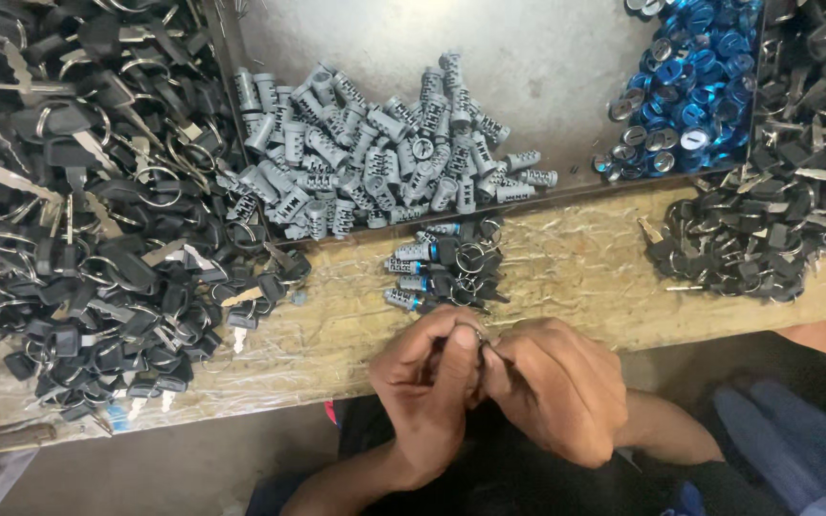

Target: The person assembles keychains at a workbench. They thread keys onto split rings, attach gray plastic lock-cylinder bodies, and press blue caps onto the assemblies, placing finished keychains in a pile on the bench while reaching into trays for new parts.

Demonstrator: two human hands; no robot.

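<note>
A worn wooden bench holds heaps of black keys at nine o'clock and grey lock cylinders at twelve. At six, the left hand and right hand pinch together on a small metal ring, just below a cluster of assembled cylinders.

- At my ten o'clock, a big heap of black-headed keys on rings.
- At twelve, grey lock cylinders piled in a metal tray.
- At two, shiny blue caps.
- At three, another black key pile.
</note>
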